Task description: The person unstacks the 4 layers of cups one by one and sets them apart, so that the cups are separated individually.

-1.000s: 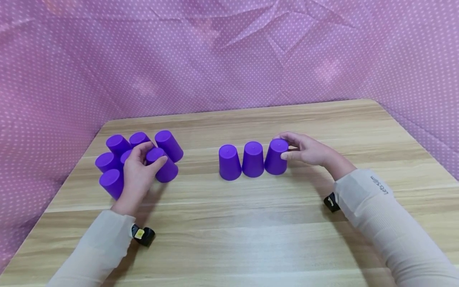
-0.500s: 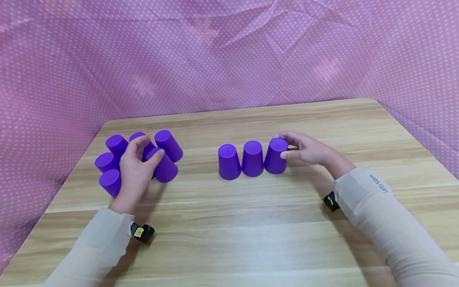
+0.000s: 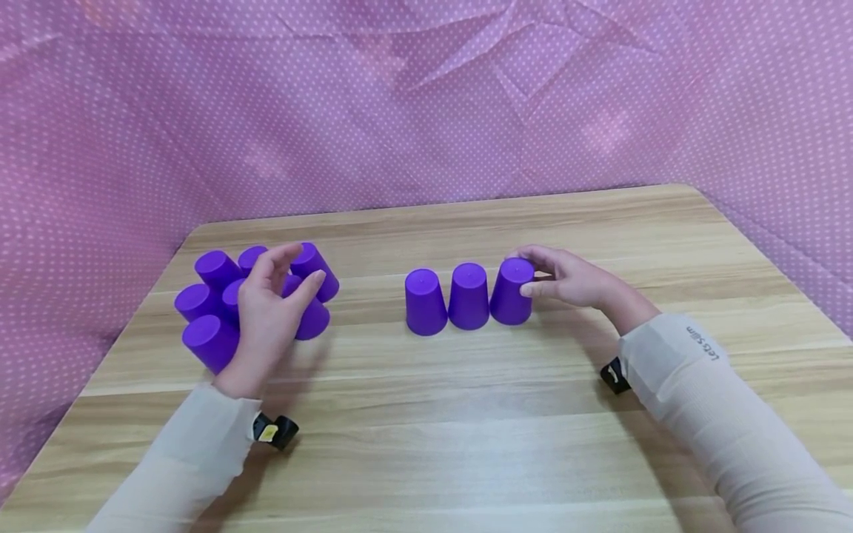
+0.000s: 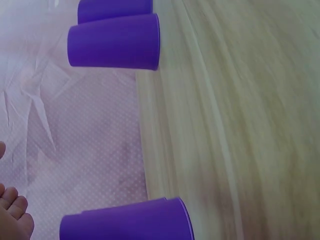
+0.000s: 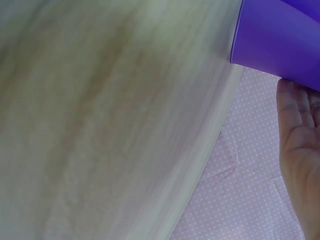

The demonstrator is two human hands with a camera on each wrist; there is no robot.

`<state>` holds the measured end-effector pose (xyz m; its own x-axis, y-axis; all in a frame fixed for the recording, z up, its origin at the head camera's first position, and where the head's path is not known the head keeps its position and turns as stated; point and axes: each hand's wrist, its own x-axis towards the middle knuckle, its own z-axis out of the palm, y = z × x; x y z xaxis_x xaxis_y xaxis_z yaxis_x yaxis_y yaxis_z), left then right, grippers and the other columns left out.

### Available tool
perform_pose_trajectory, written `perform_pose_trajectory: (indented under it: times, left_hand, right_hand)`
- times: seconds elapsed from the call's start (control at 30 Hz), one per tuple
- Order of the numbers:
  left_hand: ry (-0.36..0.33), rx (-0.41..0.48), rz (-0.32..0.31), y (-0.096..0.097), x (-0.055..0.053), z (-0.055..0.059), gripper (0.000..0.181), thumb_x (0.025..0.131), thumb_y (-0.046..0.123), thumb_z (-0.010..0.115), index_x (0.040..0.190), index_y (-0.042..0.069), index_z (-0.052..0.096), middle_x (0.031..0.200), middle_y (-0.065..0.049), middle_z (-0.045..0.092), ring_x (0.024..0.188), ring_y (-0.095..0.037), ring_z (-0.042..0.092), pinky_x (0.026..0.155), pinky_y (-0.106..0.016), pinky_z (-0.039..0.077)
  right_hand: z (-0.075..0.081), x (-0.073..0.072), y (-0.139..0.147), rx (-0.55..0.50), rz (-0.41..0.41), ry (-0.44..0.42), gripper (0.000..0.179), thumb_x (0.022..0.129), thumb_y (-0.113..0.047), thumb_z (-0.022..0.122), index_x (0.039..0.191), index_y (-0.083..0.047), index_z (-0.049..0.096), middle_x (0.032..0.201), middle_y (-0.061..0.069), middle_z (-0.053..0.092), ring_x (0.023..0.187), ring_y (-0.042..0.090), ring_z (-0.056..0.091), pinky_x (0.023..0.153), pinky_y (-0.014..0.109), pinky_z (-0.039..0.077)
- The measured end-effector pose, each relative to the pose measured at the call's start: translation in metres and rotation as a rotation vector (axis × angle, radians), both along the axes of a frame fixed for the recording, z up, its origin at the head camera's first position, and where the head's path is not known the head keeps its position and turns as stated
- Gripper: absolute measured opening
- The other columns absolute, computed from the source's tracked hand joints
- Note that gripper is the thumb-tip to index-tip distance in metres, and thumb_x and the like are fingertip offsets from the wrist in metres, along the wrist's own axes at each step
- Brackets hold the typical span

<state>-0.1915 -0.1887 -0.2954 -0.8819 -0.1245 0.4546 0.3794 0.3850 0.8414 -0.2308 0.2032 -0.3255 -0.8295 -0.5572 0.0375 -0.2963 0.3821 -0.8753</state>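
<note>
Three purple cups stand upside down in a row mid-table: a left one (image 3: 425, 305), a middle one (image 3: 469, 300) and a right one (image 3: 509, 303). My right hand (image 3: 571, 280) holds the right cup, thumb on the near side and fingers behind; its fingers also meet that cup (image 5: 280, 42) in the right wrist view. Over the left-hand cluster of purple cups hovers my left hand (image 3: 266, 318), thumb and fingers apart with nothing between them. It partly hides the cluster's front right cup (image 3: 313, 320). In the left wrist view, its fingertips (image 4: 14, 202) show at the edge.
The cluster includes a front left cup (image 3: 210, 343) and a back right cup (image 3: 321, 274), all upside down and close together. The wooden table (image 3: 453, 429) has a rounded far edge. Pink dotted cloth (image 3: 426, 111) hangs behind and at both sides.
My left hand has risen slightly and shifted right over the cluster, its thumb moving off the front right cup's top. The right hand and the row of three have stayed in place.
</note>
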Motion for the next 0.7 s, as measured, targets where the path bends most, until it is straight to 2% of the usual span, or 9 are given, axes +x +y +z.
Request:
perform_pose_trajectory:
  times: [0.23,0.4,0.57,0.7]
  left_hand:
    - [-0.019,0.064,-0.078,0.012,0.004,0.005,0.041,0.082,-0.001,0.067,0.12,-0.004,0.053,0.121,-0.012,0.057,0.123,-0.016,0.049,0.108,-0.025,0.035]
    - [-0.026,0.096,-0.115,0.021,0.006,0.008,0.041,0.081,-0.002,0.067,0.119,-0.004,0.053,0.119,-0.006,0.058,0.12,-0.013,0.051,0.107,-0.025,0.036]
    - [-0.045,0.109,-0.128,0.027,0.004,0.003,0.039,0.082,0.001,0.068,0.118,-0.003,0.055,0.118,-0.01,0.059,0.115,-0.013,0.054,0.103,-0.026,0.041]
    - [-0.079,0.112,-0.157,0.033,0.002,-0.002,0.042,0.082,0.003,0.069,0.12,-0.002,0.055,0.121,-0.012,0.059,0.116,-0.018,0.055,0.1,-0.025,0.043]
  right_hand:
    - [0.0,0.001,-0.001,0.004,-0.01,0.005,0.047,0.088,-0.001,0.058,0.13,0.007,0.039,0.119,0.022,0.054,0.117,0.034,0.049,0.099,0.039,0.043]
    - [-0.002,0.0,-0.001,-0.003,-0.005,0.008,0.046,0.089,-0.002,0.058,0.13,0.006,0.04,0.118,0.02,0.054,0.116,0.03,0.05,0.096,0.031,0.044]
    - [-0.002,-0.001,0.0,0.006,-0.009,0.0,0.047,0.089,-0.004,0.058,0.131,0.005,0.039,0.12,0.018,0.054,0.116,0.029,0.05,0.095,0.029,0.045]
    - [-0.001,-0.001,-0.001,0.005,-0.01,-0.013,0.047,0.089,-0.003,0.058,0.132,0.004,0.039,0.121,0.018,0.053,0.118,0.031,0.049,0.096,0.03,0.045]
